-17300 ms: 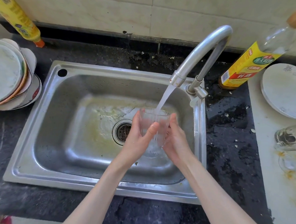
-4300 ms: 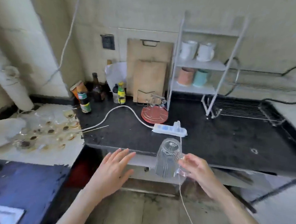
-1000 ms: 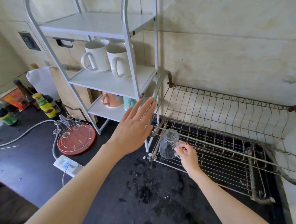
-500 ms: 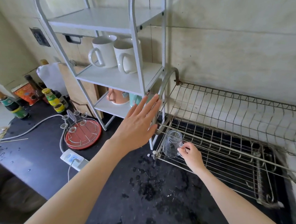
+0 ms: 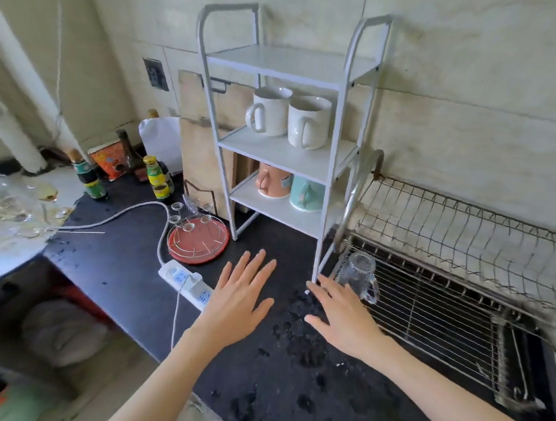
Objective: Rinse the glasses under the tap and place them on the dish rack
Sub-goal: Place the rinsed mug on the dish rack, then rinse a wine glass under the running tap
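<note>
- A clear glass (image 5: 359, 277) is seen standing upside down on the wire floor of the dish rack (image 5: 443, 305), in its near left corner, just beside the front right leg of the white shelf unit (image 5: 285, 129).
- The right hand (image 5: 345, 315) is held flat over the wet black counter (image 5: 130, 266), fingers straight and spread; nothing is gripped, and its fingertips lie just beside the glass (whether they touch it cannot be told).
- The left hand (image 5: 242, 296) is likewise spread open, palm down, above the counter, with nothing held.
- Both forearms are seen reaching in from the bottom edge.
- Two white mugs (image 5: 289, 118) are kept on the middle shelf of the unit; a pink cup (image 5: 272, 180) and a pale green cup (image 5: 307, 194) are kept on the shelf below.
- A white power strip (image 5: 186, 282) is laid on the counter just left of the left hand, its cord trailing away to the left.
- A round red tray (image 5: 198, 241) carrying a wire frame is set behind the power strip.
- Several bottles (image 5: 156, 178) are grouped at the back left, near a wooden cutting board (image 5: 205, 160) leaned against the wall.
- More glasses (image 5: 7, 203) (blurred, some with yellowish dregs) are gathered on the pale surface at the far left.
</note>
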The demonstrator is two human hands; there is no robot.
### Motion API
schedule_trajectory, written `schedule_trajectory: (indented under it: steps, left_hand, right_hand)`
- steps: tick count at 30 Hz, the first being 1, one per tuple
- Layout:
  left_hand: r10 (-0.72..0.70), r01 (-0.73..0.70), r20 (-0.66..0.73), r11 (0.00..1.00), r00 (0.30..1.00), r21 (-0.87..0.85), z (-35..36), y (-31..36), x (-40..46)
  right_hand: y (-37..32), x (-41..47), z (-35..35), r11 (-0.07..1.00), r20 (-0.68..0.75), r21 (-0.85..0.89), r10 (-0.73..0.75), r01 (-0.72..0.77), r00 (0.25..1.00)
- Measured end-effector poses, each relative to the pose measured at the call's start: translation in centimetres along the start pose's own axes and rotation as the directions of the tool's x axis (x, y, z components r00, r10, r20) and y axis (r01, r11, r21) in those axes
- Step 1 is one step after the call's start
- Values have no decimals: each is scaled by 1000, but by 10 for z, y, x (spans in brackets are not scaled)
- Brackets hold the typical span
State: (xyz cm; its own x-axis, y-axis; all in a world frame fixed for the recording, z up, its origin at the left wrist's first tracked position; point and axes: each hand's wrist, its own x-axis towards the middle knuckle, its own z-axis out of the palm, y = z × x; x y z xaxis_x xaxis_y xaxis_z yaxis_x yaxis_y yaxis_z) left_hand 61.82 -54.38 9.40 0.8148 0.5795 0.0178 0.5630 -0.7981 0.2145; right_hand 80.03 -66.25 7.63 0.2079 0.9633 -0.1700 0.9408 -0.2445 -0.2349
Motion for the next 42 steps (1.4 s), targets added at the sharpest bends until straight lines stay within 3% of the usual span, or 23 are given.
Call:
schedule_trajectory:
  steps: [5, 11, 17, 19, 22, 26, 32, 37, 42]
  left_hand:
    - [-170, 169, -7, 985, 986, -10, 0, -53, -92]
    - [-445, 445, -36, 895, 895, 6, -12, -127, -215]
    - [-676, 669, -138, 737, 724, -101, -47, -198, -314]
    - [-718, 717, -217, 690, 661, -99, -55, -223, -338]
    - [-772, 774, -230, 625, 593, -104, -69, -262, -365]
    - [-813, 820, -283, 557, 508, -129, -72, -321, -379]
    - [-866, 865, -258, 476, 428, -163, -84, -425, -355]
    - [-877, 863, -224, 467, 424, -195, -95, -497, -313]
    - [-871, 828, -187, 490, 454, -272, -90, -553, -277]
  right_hand:
    - [-102, 0, 10, 977, -24, -15, -215, 215, 976]
    - [-242, 12, 30, 910, -61, 5, -414, 416, 908]
    - [-369, 38, 41, 818, -94, 38, -569, 574, 817]
    - [-406, 55, 43, 785, -119, 45, -610, 618, 783]
    - [-455, 84, 48, 743, -144, 80, -651, 664, 746]
    - [-507, 132, 65, 722, -111, 130, -670, 679, 734]
    - [-557, 234, 80, 734, -65, 164, -659, 660, 749]
    - [-577, 327, 78, 778, -44, 163, -609, 607, 792]
    - [-589, 404, 81, 850, -32, 262, -466, 458, 884]
